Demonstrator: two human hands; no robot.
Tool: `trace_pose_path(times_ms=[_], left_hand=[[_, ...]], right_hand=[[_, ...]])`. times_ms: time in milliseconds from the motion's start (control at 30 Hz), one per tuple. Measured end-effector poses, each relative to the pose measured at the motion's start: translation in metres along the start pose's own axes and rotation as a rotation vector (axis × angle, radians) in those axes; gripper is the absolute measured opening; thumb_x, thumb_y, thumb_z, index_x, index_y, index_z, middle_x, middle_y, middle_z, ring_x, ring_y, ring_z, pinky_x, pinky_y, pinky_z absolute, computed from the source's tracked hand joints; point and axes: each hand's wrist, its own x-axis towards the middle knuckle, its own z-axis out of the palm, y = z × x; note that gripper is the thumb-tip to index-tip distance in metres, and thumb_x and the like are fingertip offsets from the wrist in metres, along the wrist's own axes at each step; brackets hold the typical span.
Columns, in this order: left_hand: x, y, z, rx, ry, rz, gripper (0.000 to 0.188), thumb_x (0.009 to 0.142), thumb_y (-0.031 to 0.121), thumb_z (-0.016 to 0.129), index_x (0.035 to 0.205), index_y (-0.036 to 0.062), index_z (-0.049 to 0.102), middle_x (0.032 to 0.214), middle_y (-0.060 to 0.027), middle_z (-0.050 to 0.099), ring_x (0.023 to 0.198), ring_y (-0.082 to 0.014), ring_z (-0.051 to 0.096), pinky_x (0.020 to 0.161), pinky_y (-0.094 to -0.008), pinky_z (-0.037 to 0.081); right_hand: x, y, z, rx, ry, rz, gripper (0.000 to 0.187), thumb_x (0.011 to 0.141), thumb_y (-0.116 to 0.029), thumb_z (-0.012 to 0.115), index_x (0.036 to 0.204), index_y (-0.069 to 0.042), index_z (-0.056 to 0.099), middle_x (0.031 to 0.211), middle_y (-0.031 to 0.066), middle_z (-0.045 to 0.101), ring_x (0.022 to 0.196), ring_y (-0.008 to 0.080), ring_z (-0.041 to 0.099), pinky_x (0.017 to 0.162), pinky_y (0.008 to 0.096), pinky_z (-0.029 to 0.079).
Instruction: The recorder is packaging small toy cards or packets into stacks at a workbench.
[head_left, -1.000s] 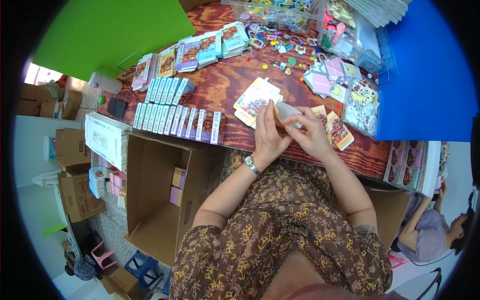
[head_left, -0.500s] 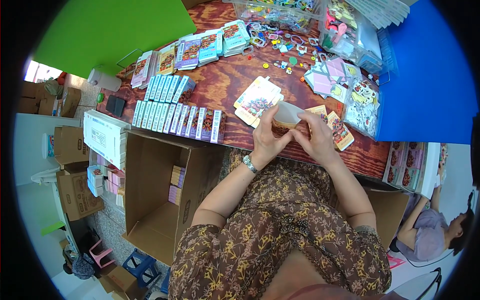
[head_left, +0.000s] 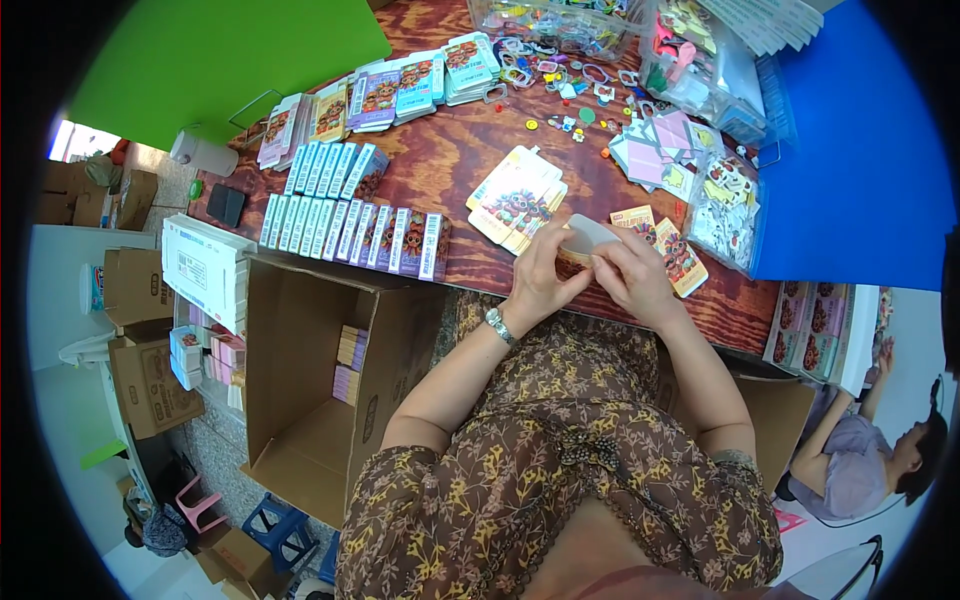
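Between my hands, just above the table's near edge, is a small printed carton (head_left: 574,262) with its pale inside facing up. My left hand (head_left: 545,270) grips its left side, thumb low and fingers along the wall. From the right, my right hand (head_left: 634,272) pinches the carton near its upper edge. A stack of flat printed cartons (head_left: 517,195) lies just beyond my left hand. Beside my right hand, two printed orange cards or flat cartons (head_left: 681,262) rest on the table.
Rows of filled-out small boxes (head_left: 350,235) stand at the left, with stacks of flat cartons (head_left: 420,85) behind. Loose trinkets and stickers spread toward clear bins (head_left: 560,38) at the back. A large open cardboard box (head_left: 300,440) stands below the table's left side. A co-worker (head_left: 850,460) sits at right.
My fingers have closed in around the carton's top; its opening looks narrower and a pale flap shows there. The right hand has shifted slightly left.
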Motion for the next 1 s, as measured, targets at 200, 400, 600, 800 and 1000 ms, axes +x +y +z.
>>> trace_pose_path(times_ms=[200,400,600,800,1000], left_hand=[[0.007,0.006,-0.005,0.049,-0.067,0.059,0.065,0.072,0.018,0.088,0.121,0.0003,0.049,0.131,-0.0296,0.056,0.117,-0.0431,0.061,0.089,-0.043,0.057],[-0.002,0.0,0.002,0.03,-0.065,0.023,0.071,0.072,0.018,0.088,0.127,-0.002,0.047,0.136,-0.0303,0.052,0.121,-0.0426,0.059,0.093,-0.043,0.055],[-0.003,0.007,0.003,-0.071,-0.043,-0.105,0.089,0.074,0.014,0.085,0.144,-0.0066,0.035,0.139,-0.0291,0.05,0.125,-0.0412,0.056,0.098,-0.0416,0.053],[-0.003,0.001,0.008,0.089,-0.063,0.007,0.096,0.072,0.013,0.085,0.148,-0.0105,0.031,0.134,-0.0263,0.056,0.117,-0.0376,0.062,0.091,-0.0396,0.055],[-0.003,0.002,0.011,0.027,-0.053,-0.065,0.098,0.075,0.012,0.083,0.149,-0.0135,0.025,0.137,-0.0327,0.05,0.121,-0.043,0.057,0.098,-0.0437,0.052]], right_hand=[[0.012,-0.003,-0.008,0.639,0.203,0.611,0.014,0.095,-0.012,0.065,0.105,-0.002,0.068,0.105,0.0138,0.069,0.089,0.0198,0.07,0.074,0.0342,0.056],[0.015,-0.009,-0.01,0.438,-0.057,0.471,0.014,0.095,-0.01,0.065,0.106,-0.002,0.069,0.094,0.0094,0.067,0.079,0.0183,0.068,0.07,0.0323,0.054],[0.015,-0.017,-0.007,-0.03,0.07,0.106,0.018,0.086,-0.005,0.07,0.103,-0.004,0.07,0.088,0.0112,0.063,0.077,0.0295,0.066,0.067,0.0371,0.053],[0.013,-0.018,0.0,-0.195,0.033,0.019,0.02,0.084,0.0,0.07,0.104,-0.002,0.071,0.09,0.012,0.065,0.081,0.0308,0.065,0.071,0.0396,0.052],[0.004,-0.016,0.001,0.0,0.071,0.101,0.03,0.09,0.001,0.065,0.119,-0.001,0.067,0.108,0.016,0.069,0.1,0.0316,0.067,0.084,0.0392,0.054]])
